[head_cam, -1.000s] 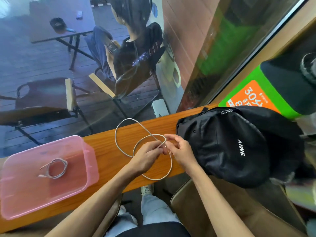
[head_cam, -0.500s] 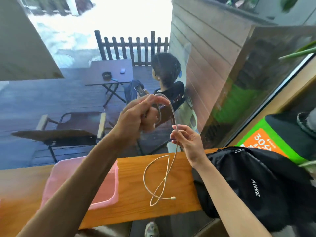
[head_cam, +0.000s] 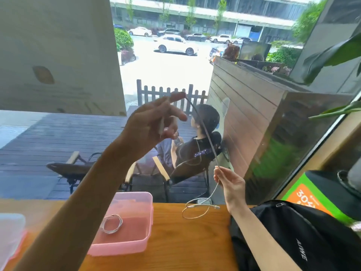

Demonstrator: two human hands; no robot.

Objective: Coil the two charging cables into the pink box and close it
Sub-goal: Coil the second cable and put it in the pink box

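Note:
The pink box point(head_cam: 148, 216) stands open on the wooden counter point(head_cam: 175, 247), and one white cable point(head_cam: 111, 223) lies coiled inside it. My left hand point(head_cam: 154, 122) is raised high, pinching one end of the second white cable point(head_cam: 207, 137). My right hand point(head_cam: 230, 180) is lower and to the right, pinching the same cable, which runs taut between the two hands. Below my right hand the cable's tail hangs down and loops on the counter right of the box.
A black backpack point(head_cam: 304, 239) lies on the counter at the right, under my right forearm. A translucent lid point(head_cam: 9, 231) shows at the left edge. A window lies just behind the counter, with a seated person point(head_cam: 195, 149) and chairs outside.
Both hands have lifted off the counter with the cable. The left hand went up high and the cable is now stretched between them. My view has tilted upward.

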